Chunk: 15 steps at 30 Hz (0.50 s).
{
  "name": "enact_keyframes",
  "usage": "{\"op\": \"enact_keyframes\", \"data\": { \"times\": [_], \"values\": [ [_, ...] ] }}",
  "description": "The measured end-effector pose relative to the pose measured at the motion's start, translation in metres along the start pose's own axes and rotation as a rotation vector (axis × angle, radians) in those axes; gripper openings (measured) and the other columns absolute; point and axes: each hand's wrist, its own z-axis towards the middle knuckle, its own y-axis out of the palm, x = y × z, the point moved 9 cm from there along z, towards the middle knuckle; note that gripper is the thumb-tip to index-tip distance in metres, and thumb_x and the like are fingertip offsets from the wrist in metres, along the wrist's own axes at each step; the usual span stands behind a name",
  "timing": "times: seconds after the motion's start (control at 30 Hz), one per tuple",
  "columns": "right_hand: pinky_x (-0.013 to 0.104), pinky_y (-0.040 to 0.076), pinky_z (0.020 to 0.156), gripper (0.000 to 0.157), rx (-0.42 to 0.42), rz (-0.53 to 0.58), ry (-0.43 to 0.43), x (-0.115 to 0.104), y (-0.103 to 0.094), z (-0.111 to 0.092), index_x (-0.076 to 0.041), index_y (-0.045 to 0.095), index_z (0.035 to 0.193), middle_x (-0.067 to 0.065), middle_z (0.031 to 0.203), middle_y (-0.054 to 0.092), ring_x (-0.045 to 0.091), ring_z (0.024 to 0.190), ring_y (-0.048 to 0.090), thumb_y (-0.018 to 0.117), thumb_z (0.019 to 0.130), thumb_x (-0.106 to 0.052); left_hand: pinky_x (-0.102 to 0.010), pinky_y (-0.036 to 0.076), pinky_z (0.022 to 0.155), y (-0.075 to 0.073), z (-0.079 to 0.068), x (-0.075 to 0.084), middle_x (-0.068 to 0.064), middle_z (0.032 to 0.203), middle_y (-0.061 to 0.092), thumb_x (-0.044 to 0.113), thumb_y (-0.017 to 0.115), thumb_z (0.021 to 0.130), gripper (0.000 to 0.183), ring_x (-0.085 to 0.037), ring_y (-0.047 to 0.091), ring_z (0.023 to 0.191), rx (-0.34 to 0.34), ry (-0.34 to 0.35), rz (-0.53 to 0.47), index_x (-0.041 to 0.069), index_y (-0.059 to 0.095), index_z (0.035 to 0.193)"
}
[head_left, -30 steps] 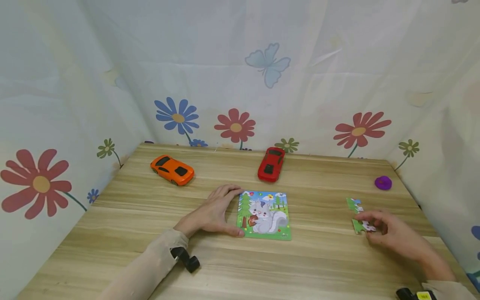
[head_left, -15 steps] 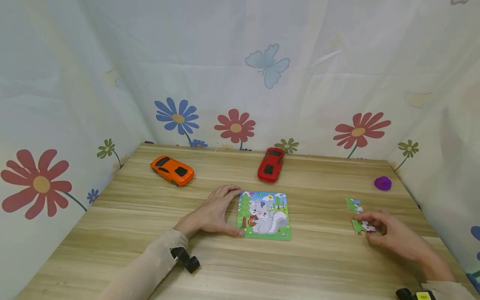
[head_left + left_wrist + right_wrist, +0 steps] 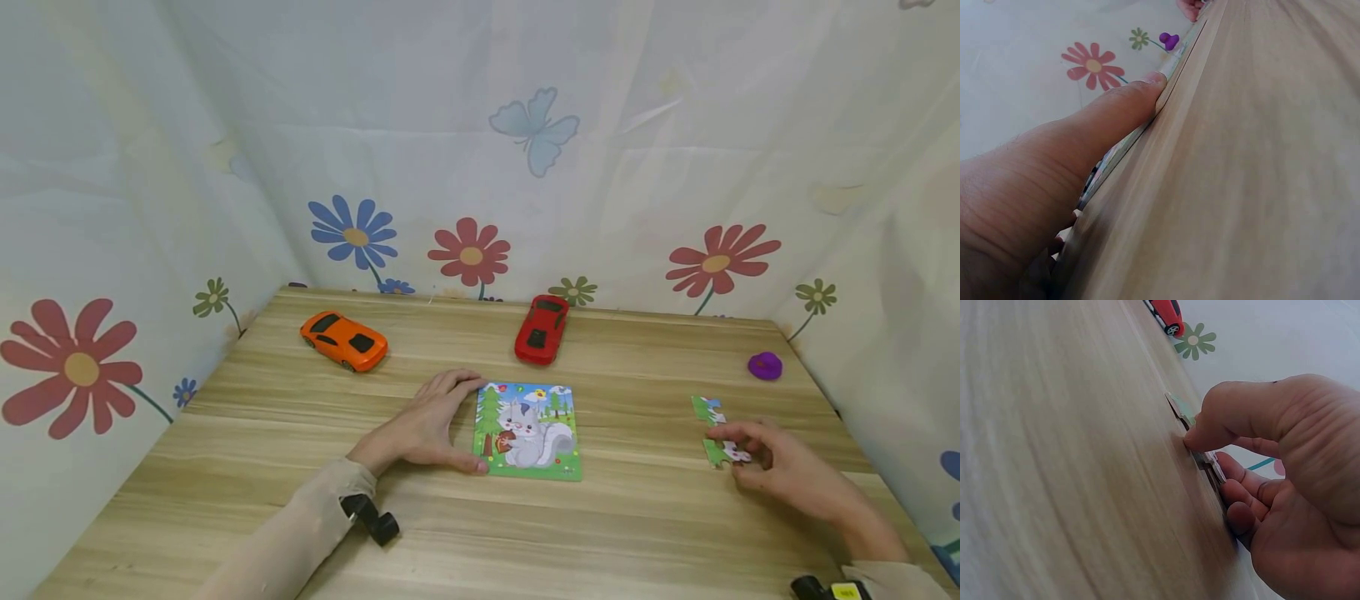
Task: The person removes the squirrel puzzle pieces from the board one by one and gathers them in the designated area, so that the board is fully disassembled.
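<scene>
A square squirrel picture puzzle (image 3: 528, 433) lies flat near the middle of the wooden table. My left hand (image 3: 423, 425) rests beside it, thumb and fingers spread, with their tips at its two left corners. In the left wrist view the thumb (image 3: 1116, 109) lies along the puzzle's edge. Over on the right, my right hand (image 3: 791, 471) has curled fingers and pinches small jigsaw pieces (image 3: 717, 454) close to the tabletop. Another green-and-blue jigsaw piece (image 3: 705, 407) shows just beyond the fingertips. The right wrist view shows thumb and fingers around the thin pieces (image 3: 1214, 464), partly hiding them.
Behind the puzzle stand an orange toy car (image 3: 345, 340) at left and a red toy car (image 3: 542, 329) nearer the middle. A small purple object (image 3: 765, 366) sits near the table's right edge. Flowered cloth (image 3: 600, 192) hangs around the far and side edges.
</scene>
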Motion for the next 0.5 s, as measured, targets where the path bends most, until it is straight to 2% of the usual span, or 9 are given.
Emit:
{"op": "enact_keyframes", "data": {
  "times": [0.5],
  "values": [
    [0.022, 0.05, 0.079, 0.046, -0.017, -0.014, 0.027, -0.0006, 0.0002, 0.0001, -0.002, 0.072, 0.135, 0.009, 0.128, 0.065, 0.005, 0.096, 0.052, 0.084, 0.092, 0.004, -0.06, 0.023, 0.135, -0.0005, -0.0001, 0.001, -0.006, 0.178, 0.03, 0.084, 0.089, 0.071, 0.134, -0.031, 0.027, 0.163, -0.002, 0.0, 0.004, 0.019, 0.034, 0.175]
  ]
}}
